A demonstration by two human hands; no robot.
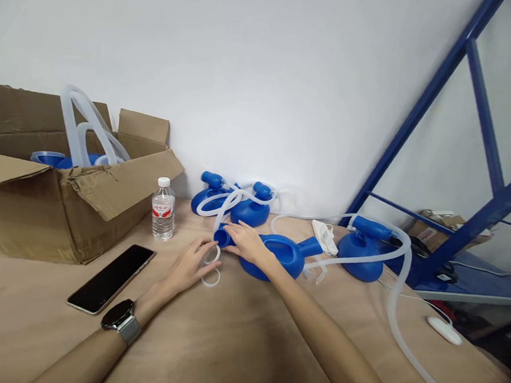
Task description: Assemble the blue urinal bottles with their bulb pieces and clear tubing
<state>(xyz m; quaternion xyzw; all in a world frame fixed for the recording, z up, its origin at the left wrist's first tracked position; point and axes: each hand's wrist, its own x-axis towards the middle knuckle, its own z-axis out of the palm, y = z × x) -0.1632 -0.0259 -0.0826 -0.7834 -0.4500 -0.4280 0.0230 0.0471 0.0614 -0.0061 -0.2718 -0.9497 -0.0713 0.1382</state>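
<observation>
My right hand point(246, 242) rests closed on the neck of a blue plastic vessel point(277, 257) lying on the wooden table point(244, 338). Its open blue mouth point(222, 236) points left. My left hand point(191, 265), with a watch on the wrist, pinches a white ring point(212, 254) just in front of that mouth. A second white ring point(211, 279) lies on the table under the fingers.
An open cardboard box point(55, 199) with tubes and blue parts stands at the left. A water bottle point(163, 208) and a phone point(111, 278) sit nearby. More blue vessels point(232, 201) point(363, 250) with clear hoses point(398, 321) lie behind and right. A blue metal frame point(478, 221) rises at right.
</observation>
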